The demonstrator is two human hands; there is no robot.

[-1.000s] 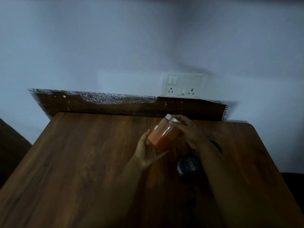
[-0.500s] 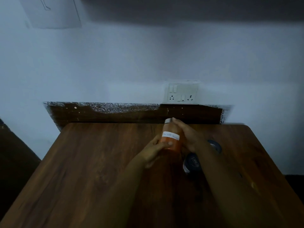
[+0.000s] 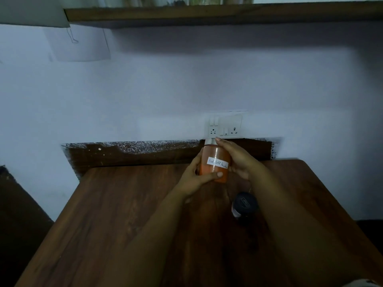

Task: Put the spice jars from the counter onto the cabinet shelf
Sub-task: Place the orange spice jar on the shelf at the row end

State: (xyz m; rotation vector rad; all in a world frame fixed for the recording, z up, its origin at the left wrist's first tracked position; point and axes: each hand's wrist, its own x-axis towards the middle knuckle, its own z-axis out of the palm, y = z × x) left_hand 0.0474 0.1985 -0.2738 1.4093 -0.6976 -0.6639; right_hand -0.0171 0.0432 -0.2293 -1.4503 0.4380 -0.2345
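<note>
A: Where's the jar rn?

B: Centre-right of the frame. You've got the orange spice jar (image 3: pixel 215 162) upright and lifted off the worktop (image 3: pixel 124 214), in front of the dark backsplash strip (image 3: pixel 145 154). Silver-ish cap on top, white handwritten label facing the cam; it reads sth like "Red Chilli Powder", middle word smudgy.

A: And your read on the grip, both sides?

B: Your left hand (image 3: pixel 196 175) is wrapped round the lower part of the jar from the left, thumb lying across the front just under the label, fingers behind it. Your right hand (image 3: pixel 238 160) is curled against the right side, w/ one fingertip up at the cap. So both are clamped on that same jar.

A: Anything else on the worktop?

B: One dark jar w/ black lid (image 3: pixel 244 206), lower right of centre, standing near your right forearm, apart from the orange one. Can't tell what's inside, too dim.

A: Shelf?

B: Top of the frame: a wooden cabinet shelf (image 3: pixel 207 15) runs across from upper left-centre to the right edge, well above the jar. Some things stand on it but they're cut off by the frame edge, can't ID them. A white switch/socket plate (image 3: pixel 226 126) is on the wall just above and behind the cap. Pale paper sheet (image 3: pixel 78 44) on the wall, upper left.
</note>
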